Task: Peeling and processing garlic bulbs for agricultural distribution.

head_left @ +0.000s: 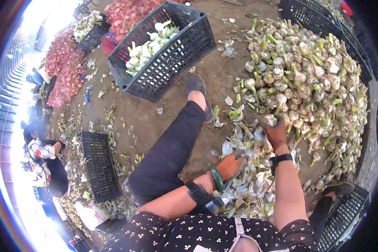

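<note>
My right hand, in an orange work glove with dark fingertips, is closed round a garlic bulb at the near left edge of a big garlic heap. The heap's bulbs are whitish and soiled, with short green stem stubs. My left hand, gloved alike, hovers over a litter of garlic skins between my legs. Its fingers are curled together; whatever they hold, if anything, is hidden. A green bangle circles the left wrist, and dark straps sit on both forearms.
Ahead stands a tilted black crate part filled with cleaned white garlic. Another black crate stands at the left, near a seated person. Red mesh sacks lie farther back. More crates stand at the right.
</note>
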